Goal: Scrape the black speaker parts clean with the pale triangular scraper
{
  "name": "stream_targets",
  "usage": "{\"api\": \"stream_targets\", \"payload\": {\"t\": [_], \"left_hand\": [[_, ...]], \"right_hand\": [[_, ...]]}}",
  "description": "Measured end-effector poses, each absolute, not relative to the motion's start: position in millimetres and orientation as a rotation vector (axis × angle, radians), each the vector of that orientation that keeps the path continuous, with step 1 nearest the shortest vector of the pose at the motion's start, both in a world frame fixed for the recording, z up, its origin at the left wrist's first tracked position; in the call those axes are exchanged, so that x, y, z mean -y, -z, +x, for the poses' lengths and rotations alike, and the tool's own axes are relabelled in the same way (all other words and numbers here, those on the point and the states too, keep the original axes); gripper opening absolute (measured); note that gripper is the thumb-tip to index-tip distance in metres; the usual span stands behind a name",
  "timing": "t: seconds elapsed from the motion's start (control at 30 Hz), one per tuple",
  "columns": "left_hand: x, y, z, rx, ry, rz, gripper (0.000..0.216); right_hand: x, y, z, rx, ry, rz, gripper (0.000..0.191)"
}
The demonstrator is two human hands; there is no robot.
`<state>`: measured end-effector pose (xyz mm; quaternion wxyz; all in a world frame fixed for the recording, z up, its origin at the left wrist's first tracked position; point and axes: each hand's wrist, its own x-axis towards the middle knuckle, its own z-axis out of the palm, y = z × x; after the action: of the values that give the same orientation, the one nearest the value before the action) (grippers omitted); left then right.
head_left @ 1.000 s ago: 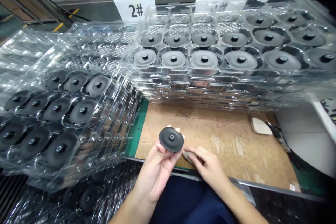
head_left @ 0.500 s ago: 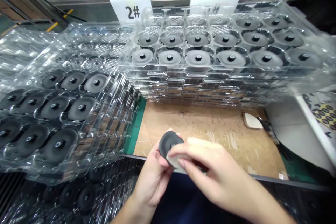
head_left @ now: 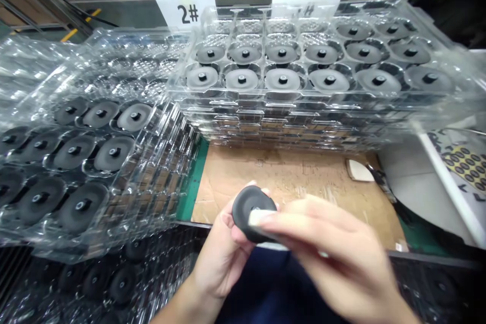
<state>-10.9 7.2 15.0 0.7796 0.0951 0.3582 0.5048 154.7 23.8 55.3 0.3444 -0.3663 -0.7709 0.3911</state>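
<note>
Low in the middle of the view, my left hand [head_left: 218, 258] grips a round black disc-shaped part [head_left: 245, 208] by its edge, its face tilted up. My right hand [head_left: 334, 248] is over the disc's right side, smeared by motion, with thumb and fingers pinched together. At its fingertips shows a small whitish piece [head_left: 261, 217] against the disc face; its exact kind is unclear. The fingers cover part of the disc.
Stacked clear plastic trays [head_left: 235, 95] of similar black discs stand ahead, with another tray stack [head_left: 152, 162] at left. Cardboard [head_left: 281, 172] covers the bench between. A pale-bladed tool [head_left: 360, 170] lies at right, near a sheet of yellow stickers [head_left: 465, 162]. A "2#" paper sign [head_left: 188, 10] stands behind.
My right hand has moved slightly right and opened out a little from the disc, showing more of its face. My left hand still grips the disc. The view has shifted slightly.
</note>
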Motion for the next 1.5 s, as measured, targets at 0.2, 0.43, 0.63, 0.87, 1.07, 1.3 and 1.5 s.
{"api": "stream_targets", "payload": {"t": [0.2, 0.43, 0.63, 0.87, 1.07, 1.3, 1.5], "left_hand": [[-2, -13, -16, -0.813, -1.089, 0.213, 0.045], [-3, -6, -21, -0.801, -1.124, 0.184, 0.063], [-8, -9, -18, -0.805, -1.100, 0.204, 0.068], [-4, -16, -10, -0.786, -1.089, 0.226, 0.054], [4, -9, -13, -0.878, -1.090, 0.219, 0.054], [3, -12, -12, -0.789, -1.018, 0.224, 0.050], [1, -18, -10, -0.697, -0.954, 0.169, 0.054]], "right_hand": [[-38, -48, 135, 2.211, -0.916, -0.893, 0.036], [-12, -36, 149, 2.113, -1.612, -0.869, 0.030], [2, -15, 175, 1.860, -1.472, -1.316, 0.017], [-11, -49, 144, 1.803, -0.969, -1.177, 0.026], [-24, -58, 121, 2.106, -1.203, -1.027, 0.023], [-17, -58, 128, 1.986, -1.088, -0.964, 0.024], [-16, -60, 148, 2.146, -0.646, -1.254, 0.023]]}}
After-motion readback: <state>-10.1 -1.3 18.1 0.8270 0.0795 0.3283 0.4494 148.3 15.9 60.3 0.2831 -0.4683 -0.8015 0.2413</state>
